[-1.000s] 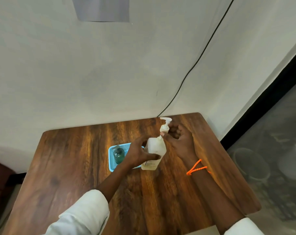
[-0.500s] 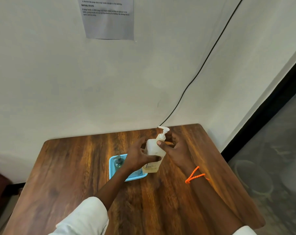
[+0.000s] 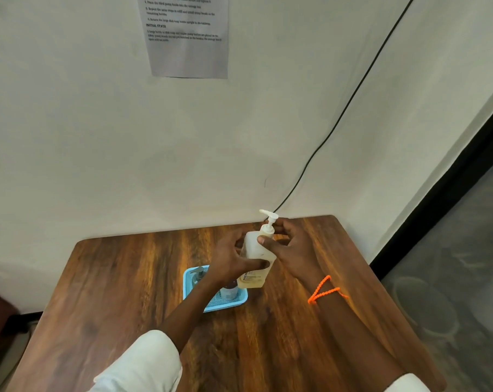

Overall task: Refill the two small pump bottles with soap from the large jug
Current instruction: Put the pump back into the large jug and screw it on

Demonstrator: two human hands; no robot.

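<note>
A printed sheet (image 3: 187, 35) taped to the wall carried a bold heading that read "INITIAL STATE"; the smaller lines around it were too blurred to read. The label on the large pump bottle (image 3: 255, 256) bore dark lettering, illegible.

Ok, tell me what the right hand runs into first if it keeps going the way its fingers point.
The right hand points left, its fingers already at the collar of the white pump bottle. Going on, it would press into that neck; past it is the left hand, though depth is unclear.
</note>
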